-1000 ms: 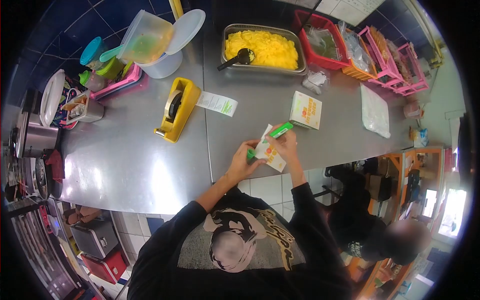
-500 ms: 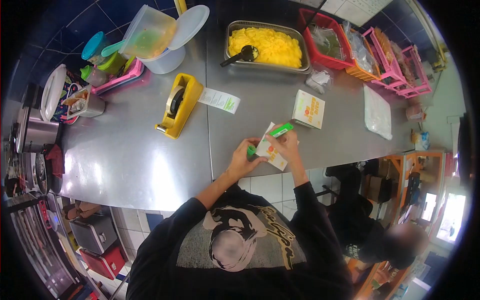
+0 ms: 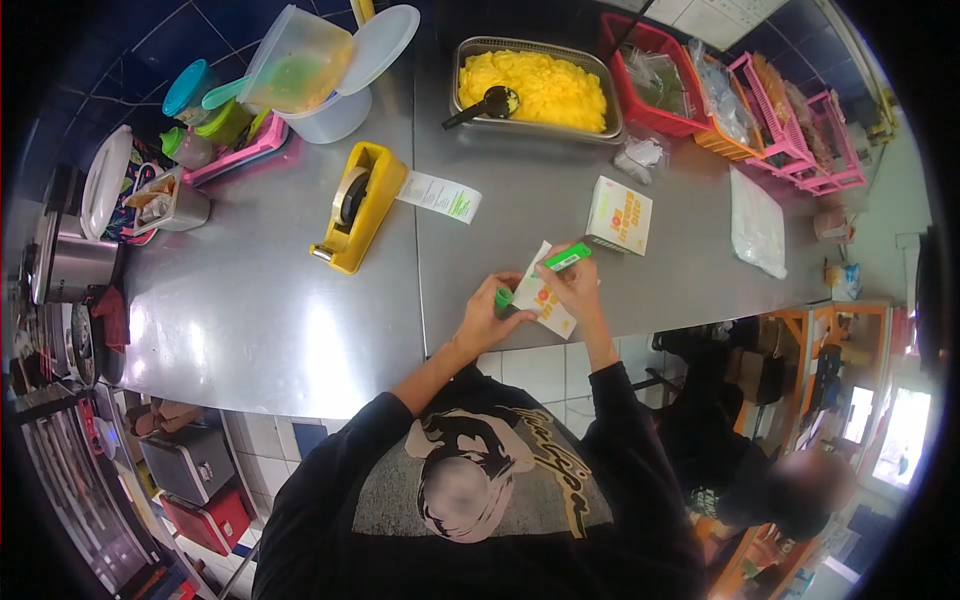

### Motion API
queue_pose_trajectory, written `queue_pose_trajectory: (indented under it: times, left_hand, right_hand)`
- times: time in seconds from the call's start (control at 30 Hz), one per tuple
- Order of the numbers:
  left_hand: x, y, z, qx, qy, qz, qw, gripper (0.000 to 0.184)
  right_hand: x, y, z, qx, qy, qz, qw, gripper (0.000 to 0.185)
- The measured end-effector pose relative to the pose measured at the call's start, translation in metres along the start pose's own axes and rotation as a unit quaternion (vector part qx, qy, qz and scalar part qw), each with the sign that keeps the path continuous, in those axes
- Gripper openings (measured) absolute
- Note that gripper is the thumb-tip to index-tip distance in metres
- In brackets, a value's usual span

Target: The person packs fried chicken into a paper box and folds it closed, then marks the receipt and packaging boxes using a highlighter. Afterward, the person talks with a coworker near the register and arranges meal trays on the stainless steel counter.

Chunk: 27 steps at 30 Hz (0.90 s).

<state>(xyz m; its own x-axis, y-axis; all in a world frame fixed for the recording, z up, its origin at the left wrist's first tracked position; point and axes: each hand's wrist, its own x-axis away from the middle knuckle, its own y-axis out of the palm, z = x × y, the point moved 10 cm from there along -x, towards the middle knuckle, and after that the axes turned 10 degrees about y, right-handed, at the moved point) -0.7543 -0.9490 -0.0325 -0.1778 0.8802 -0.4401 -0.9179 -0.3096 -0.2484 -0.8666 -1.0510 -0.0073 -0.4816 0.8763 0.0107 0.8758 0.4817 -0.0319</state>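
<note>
At the table's front edge my right hand is closed round a green marker, its tip end down at a white box with orange lettering. My left hand is closed at the left side of that box, with a green cap held by its fingers. A second white box with the same lettering stands behind and to the right. A printed paper slip lies beside the yellow tape dispenser.
A metal tray of yellow food with a black spoon sits at the back. Red, orange and pink baskets stand back right, near a white plastic packet. Plastic tubs are back left. Another person is at right.
The view has shifted slightly, moving the table items a little in the frame. Both hands keep their hold, with the marker and box in nearly the same place.
</note>
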Motion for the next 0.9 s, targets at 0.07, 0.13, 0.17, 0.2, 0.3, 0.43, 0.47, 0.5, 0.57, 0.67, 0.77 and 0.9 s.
queue_pose_trajectory:
  times: [0.07, 0.13, 0.17, 0.2, 0.3, 0.43, 0.47, 0.5, 0.57, 0.67, 0.77, 0.9]
  left_hand:
    - [0.000, -0.001, 0.001, 0.002, 0.013, 0.006, 1.000, 0.045]
    - [-0.001, -0.002, 0.001, 0.003, 0.017, 0.010, 1.000, 0.045]
    - [-0.001, -0.002, 0.003, 0.005, 0.021, 0.012, 1.000, 0.044]
    - [-0.001, -0.001, 0.004, 0.006, 0.021, 0.011, 1.000, 0.044]
    - [-0.002, -0.002, 0.003, 0.001, 0.005, 0.000, 1.000, 0.044]
    - [0.000, 0.000, 0.000, 0.017, 0.004, 0.006, 1.000, 0.044]
    - [0.001, 0.001, -0.002, 0.023, 0.001, 0.005, 1.000, 0.044]
    - [0.001, 0.001, -0.003, 0.023, 0.001, 0.005, 1.000, 0.044]
    - [0.002, 0.002, -0.004, 0.016, 0.003, 0.004, 1.000, 0.044]
    - [0.002, 0.001, -0.003, 0.013, -0.002, 0.000, 1.000, 0.044]
    - [-0.001, -0.001, 0.001, 0.008, -0.001, 0.001, 1.000, 0.044]
    - [0.000, 0.000, 0.000, 0.004, 0.003, 0.001, 1.000, 0.044]
  right_hand:
    - [0.000, -0.001, 0.002, -0.011, 0.034, 0.012, 0.999, 0.014]
    - [-0.003, -0.003, 0.010, 0.020, 0.030, -0.005, 0.999, 0.014]
    - [-0.001, -0.002, 0.014, 0.051, 0.027, -0.022, 0.998, 0.014]
    - [0.000, -0.003, 0.014, 0.051, 0.027, -0.020, 0.998, 0.014]
    - [0.000, -0.001, 0.014, 0.036, 0.046, -0.019, 0.998, 0.014]
    - [-0.001, -0.009, 0.000, -0.057, -0.006, 0.036, 0.998, 0.015]
    - [0.000, -0.017, -0.004, -0.076, -0.035, 0.071, 0.994, 0.015]
    - [0.000, -0.017, -0.004, -0.077, -0.035, 0.071, 0.994, 0.015]
    - [0.001, -0.011, -0.003, -0.032, -0.016, 0.047, 0.998, 0.015]
    - [-0.002, -0.013, 0.012, -0.005, 0.013, 0.036, 0.999, 0.015]
    - [-0.002, -0.007, 0.002, -0.005, 0.013, 0.018, 1.000, 0.015]
    - [-0.002, -0.008, -0.004, 0.021, 0.017, 0.035, 0.999, 0.015]
